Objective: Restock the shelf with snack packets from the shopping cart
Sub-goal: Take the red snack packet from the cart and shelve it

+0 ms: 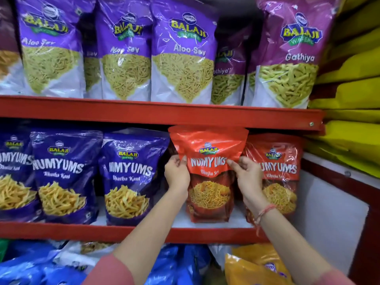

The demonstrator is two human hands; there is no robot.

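— While both hands are up at the middle shelf (pixel 156 233), what are they on?

— A red Numyums Bhujia Sev packet (pixel 208 173). It stands upright on the shelf board, its top edge just under the red shelf above (pixel 160 113).

— And the grip?

— The left hand (pixel 177 174) pinches the packet's left edge, thumb in front and fingers behind. The right hand (pixel 247 177) is closed on the right edge the same way; a red thread bracelet (pixel 264 212) sits on that wrist.

— What's beside it?

— A second red packet (pixel 281 173) stands just to the right, partly behind the right hand. Blue Numyums packets (pixel 131 177) line the left. Purple Aloo Sev packets (pixel 181 52) fill the shelf above.
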